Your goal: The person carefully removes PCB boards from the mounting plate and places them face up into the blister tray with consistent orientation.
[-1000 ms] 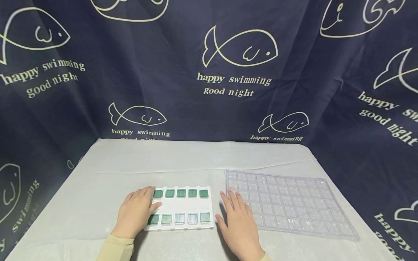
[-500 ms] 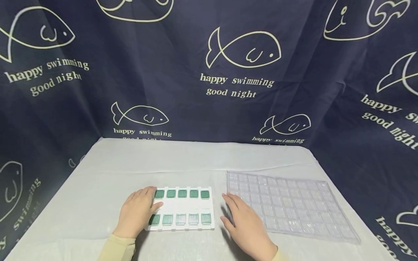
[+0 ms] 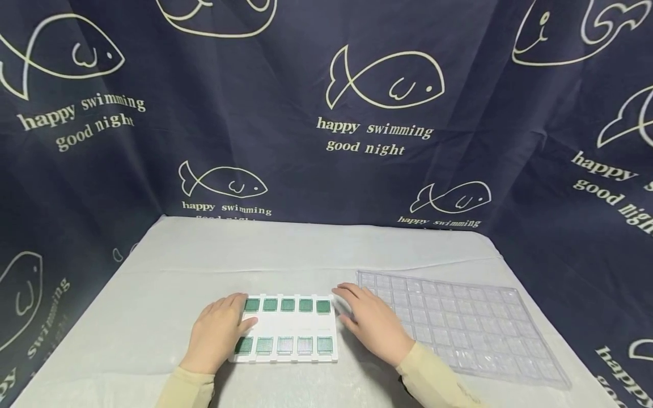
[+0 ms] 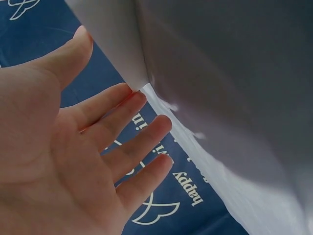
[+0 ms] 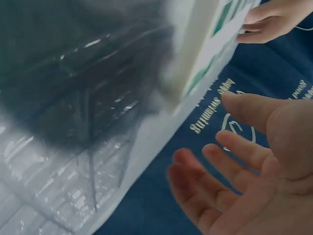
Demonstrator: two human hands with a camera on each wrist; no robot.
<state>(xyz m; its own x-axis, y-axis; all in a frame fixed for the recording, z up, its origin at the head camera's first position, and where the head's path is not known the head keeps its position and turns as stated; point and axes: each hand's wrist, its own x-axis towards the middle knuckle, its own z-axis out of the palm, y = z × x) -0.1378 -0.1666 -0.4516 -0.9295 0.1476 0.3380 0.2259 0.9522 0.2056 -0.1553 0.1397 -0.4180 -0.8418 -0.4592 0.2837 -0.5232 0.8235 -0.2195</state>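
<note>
A flat white tray [image 3: 291, 323] lies on the table, with two rows of small green square pieces [image 3: 288, 305] that carry a fine grid pattern. My left hand [image 3: 214, 331] is at its left end, thumb over the top and fingers along the far left corner. In the left wrist view those fingers are relaxed and spread, fingertips right at the edge of the tray. My right hand [image 3: 374, 323] hovers by the tray's right end, fingers loosely bent and holding nothing. The right wrist view shows a gap between this hand [image 5: 244, 166] and the white tray [image 5: 198, 54].
A clear plastic tray [image 3: 464, 326] divided into many square compartments lies on the right, its left part beneath my right hand and forearm. White cloth covers the table [image 3: 285, 246]. Dark blue curtains [image 3: 285, 113] with fish drawings enclose the back and sides.
My right hand has moved from the clear tray's left edge leftward and away from me, to the white tray's right end. My left hand stays at the left end. The head view has shifted slightly.
</note>
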